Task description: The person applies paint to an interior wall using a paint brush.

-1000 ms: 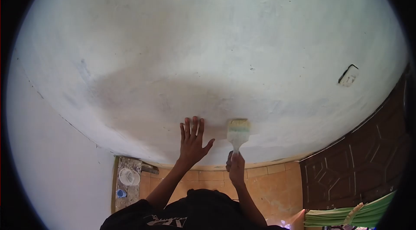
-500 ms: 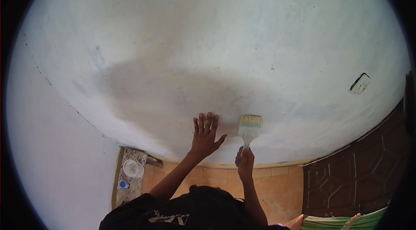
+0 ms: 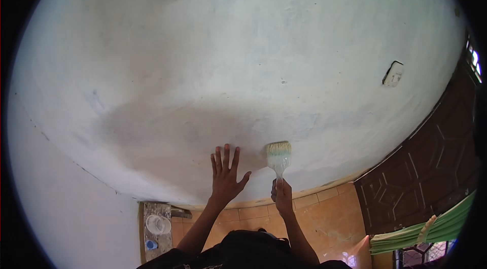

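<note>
In my right hand (image 3: 282,195) is a wide paintbrush (image 3: 278,157), gripped by its pale handle with the bristles pointing up at the wall. The bristle tips look to be against the whitish wall (image 3: 314,51) or very close to it. My left hand (image 3: 226,182) is open, fingers spread and palm toward the wall, left of the brush. Whether its palm presses flat cannot be made out. A broad shadow falls on the wall above both hands. The wall surface is patchy, with small dark specks.
At lower left, a paint-spattered board (image 3: 151,255) carries a clear plastic tub (image 3: 158,225) and a small blue cup (image 3: 151,244). A wall switch (image 3: 393,74) is at right. Orange floor tiles (image 3: 329,218), a dark patterned door (image 3: 421,177) and a green curtain (image 3: 431,236) are also visible.
The view has shifted and tilted, showing more of the curtain and a window. Both hands and the brush appear slightly lower and further left in view. The right hand keeps its hold.
</note>
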{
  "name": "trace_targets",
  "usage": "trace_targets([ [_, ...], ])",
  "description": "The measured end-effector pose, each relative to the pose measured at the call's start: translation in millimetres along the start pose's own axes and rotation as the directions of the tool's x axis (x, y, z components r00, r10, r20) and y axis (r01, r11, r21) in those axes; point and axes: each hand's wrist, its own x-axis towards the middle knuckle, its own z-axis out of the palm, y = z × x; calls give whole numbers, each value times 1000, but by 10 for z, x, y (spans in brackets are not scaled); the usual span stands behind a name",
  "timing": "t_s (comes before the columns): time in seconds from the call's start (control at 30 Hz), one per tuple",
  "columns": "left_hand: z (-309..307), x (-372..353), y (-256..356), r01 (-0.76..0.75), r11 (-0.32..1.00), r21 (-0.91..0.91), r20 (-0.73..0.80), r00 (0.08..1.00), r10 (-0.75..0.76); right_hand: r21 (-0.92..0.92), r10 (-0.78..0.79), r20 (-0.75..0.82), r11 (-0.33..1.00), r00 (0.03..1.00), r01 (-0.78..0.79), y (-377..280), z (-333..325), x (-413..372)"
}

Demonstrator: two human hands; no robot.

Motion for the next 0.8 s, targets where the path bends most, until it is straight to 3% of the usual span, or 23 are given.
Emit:
trace_targets([
  [0.13, 21, -48, 3, 3, 998, -61, 8, 1000, -3, 11, -271, -51, 962, 961, 272, -670, 260, 155],
  [0.23, 72, -59, 25, 5, 999, -53, 28, 1000, -3, 7, -285, -21, 958, 958, 285, -1091, 278, 418],
  [0.33, 161, -33, 13, -14, 1000, -2, 14, 1000, 14, -51, -330, -42, 944, 943, 327, -653, 147, 574],
  [0.43, 166, -41, 63, -8, 1000, -9, -1, 1000, 8, -115, -242, -69, 966, 968, 233, 294, -100, 387],
  [0.5, 195, -21, 106, 7, 1000, -7, -11, 1000, -7, 37, -11, -115, 999, 993, 15, 379, -145, 126],
  [0.57, 250, -18, 87, 17, 999, 31, -9, 1000, -17, 119, -111, -93, 985, 989, 122, 86, -120, 129],
  [0.67, 325, 3, 151, 45, 997, 61, -31, 999, -43, -50, -383, -152, 924, 911, 380, -677, -90, 428],
  [0.8, 431, -1, 132, 45, 992, 114, -46, 998, -40, 31, -335, -48, 941, 941, 337, -1017, -342, 742],
])
